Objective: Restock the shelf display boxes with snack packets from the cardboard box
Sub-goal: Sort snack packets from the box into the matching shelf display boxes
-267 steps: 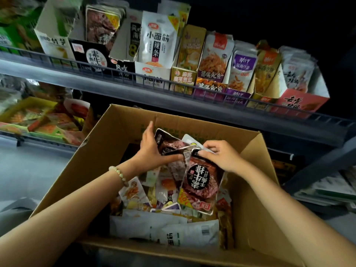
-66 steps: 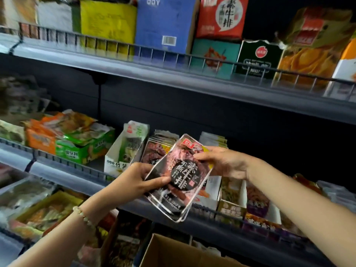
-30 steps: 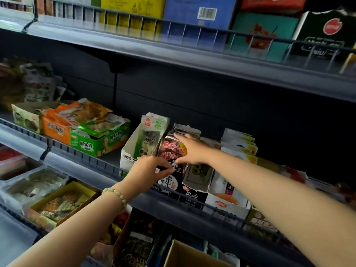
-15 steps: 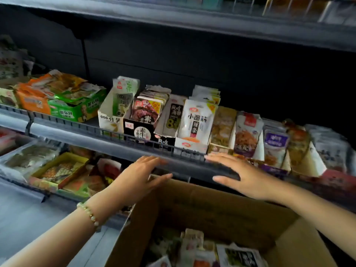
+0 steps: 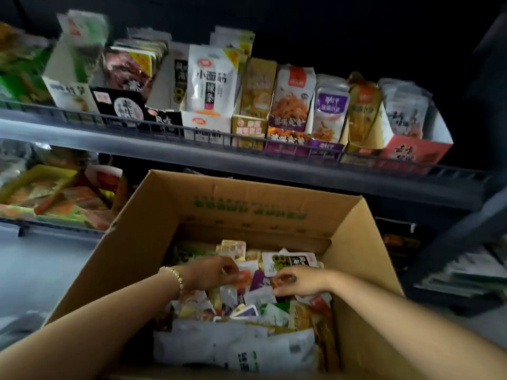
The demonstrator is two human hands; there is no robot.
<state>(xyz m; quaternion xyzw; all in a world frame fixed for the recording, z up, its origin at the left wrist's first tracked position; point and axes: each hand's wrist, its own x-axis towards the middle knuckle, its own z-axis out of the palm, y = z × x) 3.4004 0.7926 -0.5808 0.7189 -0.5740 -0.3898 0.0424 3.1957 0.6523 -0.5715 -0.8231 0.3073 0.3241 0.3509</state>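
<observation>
The snack packets (image 5: 247, 300) lie in a loose heap inside the cardboard box (image 5: 170, 215), which stands open just below the shelf (image 5: 247, 163), so the display boxes (image 5: 205, 124) are within easy reach above it. Both hands are down in the heap, the left hand (image 5: 212, 272) near the right hand (image 5: 300, 281), fingers (image 5: 230, 270) curled onto the top packets, probably picking out one kind. Whether either has a packet pinched I cannot tell through the blur.

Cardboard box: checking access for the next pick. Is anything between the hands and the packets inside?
Nothing visible: the box is open-topped; left hand and right hand are among the packets.
</observation>
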